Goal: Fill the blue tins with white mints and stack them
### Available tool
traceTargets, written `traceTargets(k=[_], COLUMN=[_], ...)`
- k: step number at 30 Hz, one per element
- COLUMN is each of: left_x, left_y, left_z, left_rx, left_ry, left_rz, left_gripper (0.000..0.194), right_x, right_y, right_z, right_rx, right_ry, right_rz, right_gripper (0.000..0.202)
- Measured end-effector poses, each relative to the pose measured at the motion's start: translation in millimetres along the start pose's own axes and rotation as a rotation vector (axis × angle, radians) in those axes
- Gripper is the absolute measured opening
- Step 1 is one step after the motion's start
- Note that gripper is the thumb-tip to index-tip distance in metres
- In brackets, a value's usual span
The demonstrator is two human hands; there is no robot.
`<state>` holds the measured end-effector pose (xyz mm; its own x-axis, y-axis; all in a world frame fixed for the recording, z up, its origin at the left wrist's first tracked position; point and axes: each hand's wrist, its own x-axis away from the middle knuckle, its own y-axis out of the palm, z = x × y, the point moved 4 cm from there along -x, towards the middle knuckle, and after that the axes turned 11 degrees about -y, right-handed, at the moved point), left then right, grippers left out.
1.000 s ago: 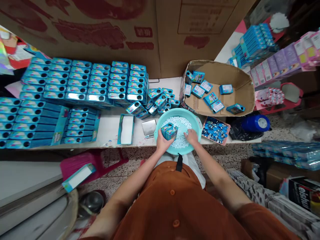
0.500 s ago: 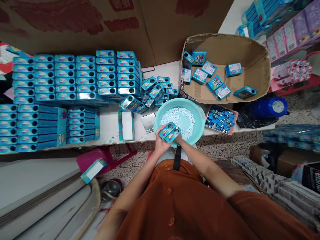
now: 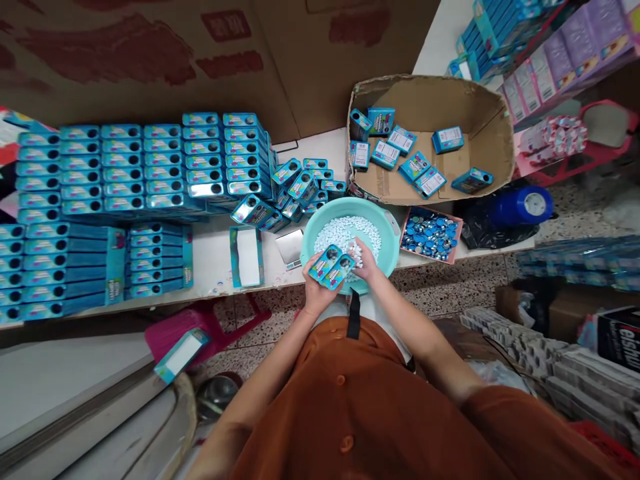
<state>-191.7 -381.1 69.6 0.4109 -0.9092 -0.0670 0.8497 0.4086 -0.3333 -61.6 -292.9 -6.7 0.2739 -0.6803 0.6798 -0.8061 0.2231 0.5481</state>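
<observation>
My left hand (image 3: 318,293) is closed around two small blue tins (image 3: 331,268), held side by side over the near edge of a mint-green basin (image 3: 395,248). Each tin has a round dark opening on its top face. Small white mint-like pieces (image 3: 334,233) are spread over the basin's bottom, thinner in the middle. Just right of the tins, my right hand (image 3: 368,261) is cupped over the basin, with a cluster of the white pieces in its curled fingers.
Stacked blue tins (image 3: 165,167) fill the table's left, with loose tins (image 3: 303,187) behind the basin. A cardboard box (image 3: 493,143) holds more tins. Round blue caps (image 3: 431,233) lie in a pink tray. A small scale (image 3: 290,247) sits left of the basin.
My right hand has come out from behind the tins and moved right and up, now showing white pieces in its fingers. The left hand still holds both tins. The view has shifted slightly.
</observation>
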Motion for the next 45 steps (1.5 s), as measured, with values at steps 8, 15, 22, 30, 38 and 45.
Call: traceTargets(k=[8,15,22,30,38,45], left_x=[4,4,1,-5,-11,-17], left_y=[7.1,19.7,23.6,25.0,21.1,22.8], left_z=[3,20,28,28,35,37], left_rx=[-0.130,-0.116,-0.078,-0.036,-0.022,-0.037], left_ry=[-0.182,-0.120,-0.161,-0.212,-0.100,-0.044], left_rz=[-0.126,-0.159,-0.154,-0.141,-0.114,-0.112], left_gripper=[0.077,0.078,0.074,0.073,0.072,0.073], right_x=[57,83,88,91,84,81], right_y=[42,65,63,75,89,111], right_z=[-79,-83,-82,-83,-93,-100], right_rx=[-0.338,-0.152,0.038,0.116,0.070,0.165], right_ry=[-0.159,-0.509,-0.609,-0.717,-0.656,-0.670], right_rz=[-0.078,0.019,0.055,0.174,0.162,0.064], right_gripper=[0.021,0.026,0.034,0.032,0.035,0.028])
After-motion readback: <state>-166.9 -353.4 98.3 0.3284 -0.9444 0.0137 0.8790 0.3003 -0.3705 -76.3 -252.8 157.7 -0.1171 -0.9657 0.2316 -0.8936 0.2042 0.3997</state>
